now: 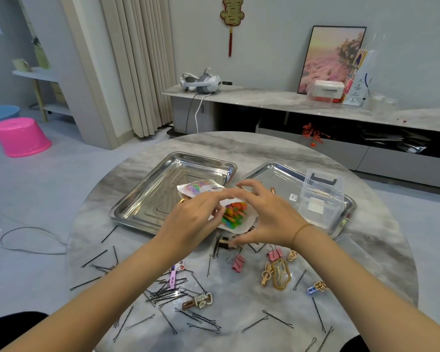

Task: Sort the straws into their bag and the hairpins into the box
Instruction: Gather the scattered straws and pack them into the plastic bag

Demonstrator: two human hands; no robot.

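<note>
Left grip (196, 217) is pinching the straw bag (248, 221) just in front of the trays, coloured straws (233, 214) showing inside, while the right grip (264, 219) arches wide open around its end, holding nothing I can see. Looks like the straw step is nearly done, so next is probably the hairpins (168, 293) scattered over the bench (264, 148), which go into the clear box (320, 196) on the right tray (272, 179). Where exactly the left fingers meet the bag is hard to make out tbh.

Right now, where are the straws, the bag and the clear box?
straws (233, 215): head view, on the coloured bundle.
bag (206, 187): head view, on its far printed end.
clear box (321, 199): head view, on its near wall.
</note>
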